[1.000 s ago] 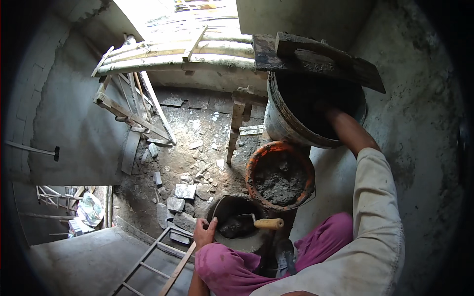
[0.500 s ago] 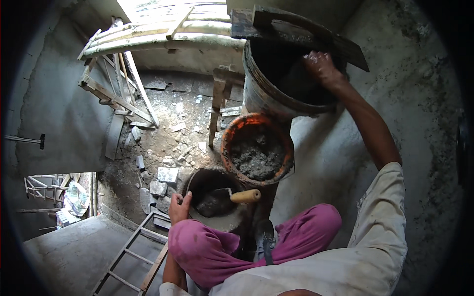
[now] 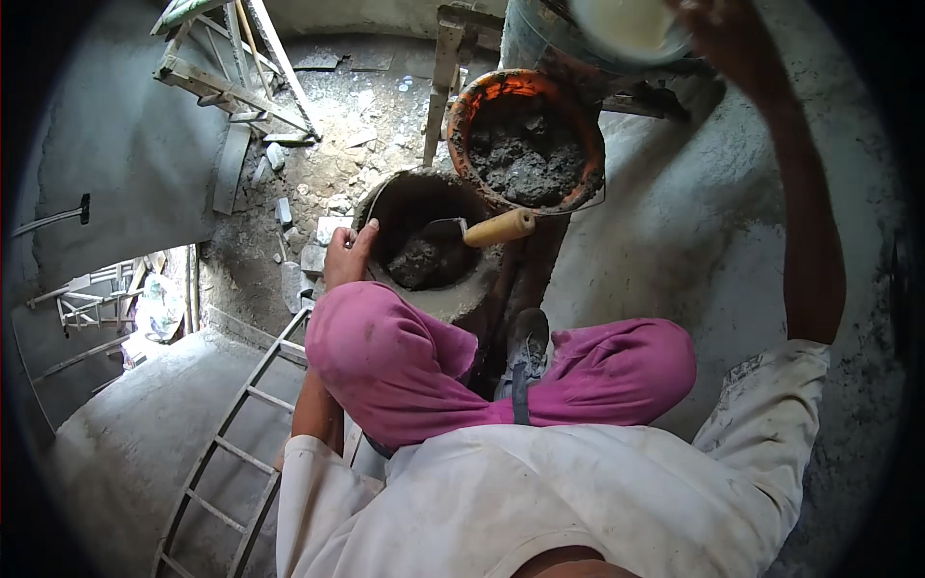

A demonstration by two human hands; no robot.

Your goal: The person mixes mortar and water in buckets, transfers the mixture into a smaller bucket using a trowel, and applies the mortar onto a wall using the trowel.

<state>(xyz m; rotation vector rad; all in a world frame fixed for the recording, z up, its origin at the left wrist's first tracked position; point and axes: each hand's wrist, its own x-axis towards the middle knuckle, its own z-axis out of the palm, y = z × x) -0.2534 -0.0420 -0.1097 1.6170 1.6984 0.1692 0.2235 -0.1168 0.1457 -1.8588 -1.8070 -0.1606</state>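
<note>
At the top right, my right hand (image 3: pixel 718 29) is closed on the side of a pale round bowl-like scoop (image 3: pixel 626 27) with cloudy liquid in it, partly cut off by the frame edge. It is over the large bucket (image 3: pixel 540 43). My left hand (image 3: pixel 349 252) grips the left rim of a mortar-coated bucket (image 3: pixel 453 301) by my knee. Inside that bucket lies wet grey mortar (image 3: pixel 416 262). A trowel rests there, its wooden handle (image 3: pixel 501 227) sticking out over the right rim. Just beyond, an orange-rimmed bucket (image 3: pixel 462 96) holds lumpy grey mortar (image 3: pixel 530 159).
A ladder (image 3: pixel 217 443) leans at the lower left. Broken blocks (image 3: pixel 313 258) and rubble lie on the floor below. Wooden scaffolding (image 3: pixel 231 91) stands at the upper left. The buckets stand along a narrow plank (image 3: pixel 535 279) beside my shoe (image 3: pixel 527 337).
My right hand has come up out of the large bucket and now shows the pale scoop. The view has tilted lower, cutting off much of that bucket. My left hand stays on the rim.
</note>
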